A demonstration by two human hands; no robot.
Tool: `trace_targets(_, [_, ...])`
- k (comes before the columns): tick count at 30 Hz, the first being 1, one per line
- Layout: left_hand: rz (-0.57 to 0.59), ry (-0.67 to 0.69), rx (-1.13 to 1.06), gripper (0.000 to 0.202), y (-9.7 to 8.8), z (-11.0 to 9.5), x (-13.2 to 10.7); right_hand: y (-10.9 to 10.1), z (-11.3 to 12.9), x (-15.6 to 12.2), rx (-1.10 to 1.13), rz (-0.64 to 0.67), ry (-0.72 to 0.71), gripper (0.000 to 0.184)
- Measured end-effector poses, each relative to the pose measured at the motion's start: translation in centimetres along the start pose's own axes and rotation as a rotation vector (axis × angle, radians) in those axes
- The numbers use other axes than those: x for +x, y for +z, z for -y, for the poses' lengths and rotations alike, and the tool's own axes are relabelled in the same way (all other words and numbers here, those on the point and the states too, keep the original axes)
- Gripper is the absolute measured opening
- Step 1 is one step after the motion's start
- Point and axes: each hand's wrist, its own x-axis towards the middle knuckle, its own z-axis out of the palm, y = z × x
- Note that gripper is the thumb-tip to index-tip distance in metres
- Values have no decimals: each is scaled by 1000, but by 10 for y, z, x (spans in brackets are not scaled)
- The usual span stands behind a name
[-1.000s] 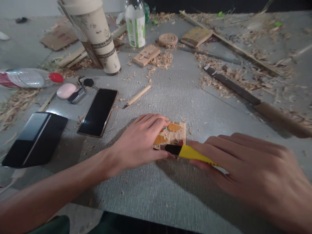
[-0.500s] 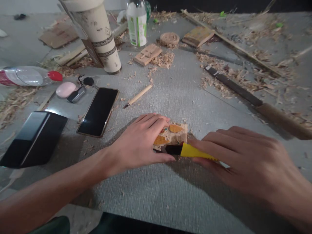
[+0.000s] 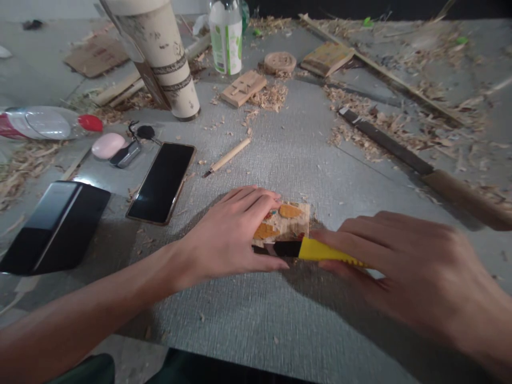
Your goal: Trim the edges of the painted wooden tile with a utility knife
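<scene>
A small wooden block (image 3: 287, 224) with orange, red and green painted patches lies on the grey mat (image 3: 280, 160). My left hand (image 3: 228, 234) is pressed over its left side, fingers curled on top and thumb along its near edge. My right hand (image 3: 404, 272) is closed round a yellow utility knife (image 3: 320, 250). The knife's black tip lies against the block's near edge, next to my left thumb.
Two dark phones (image 3: 162, 182) (image 3: 54, 226) lie at the left, beside a pink case (image 3: 107, 145) and a fallen bottle (image 3: 48, 124). A thin wooden-handled tool (image 3: 226, 157) lies beyond the block. A long file (image 3: 416, 165) lies at the right. A paper cup (image 3: 162, 58), a bottle (image 3: 226, 37), carved pieces and shavings sit at the back.
My right hand has slid the knife slightly left along the block's near edge. My left hand stays on the block.
</scene>
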Motion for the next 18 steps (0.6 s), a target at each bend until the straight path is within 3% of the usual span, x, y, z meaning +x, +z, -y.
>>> trace_targets(8, [10,-23,14,63,-1,-2,0,-1,2,6,-105,3,-57,15])
trace_targets(12, [16,-27,19,69,-1,-1,0,-4,-5,7,-156,-34,-55,13])
trace_targets(18, [23,-6,35,74,0,1,0,-4,-8,3,-55,-19,-49,19])
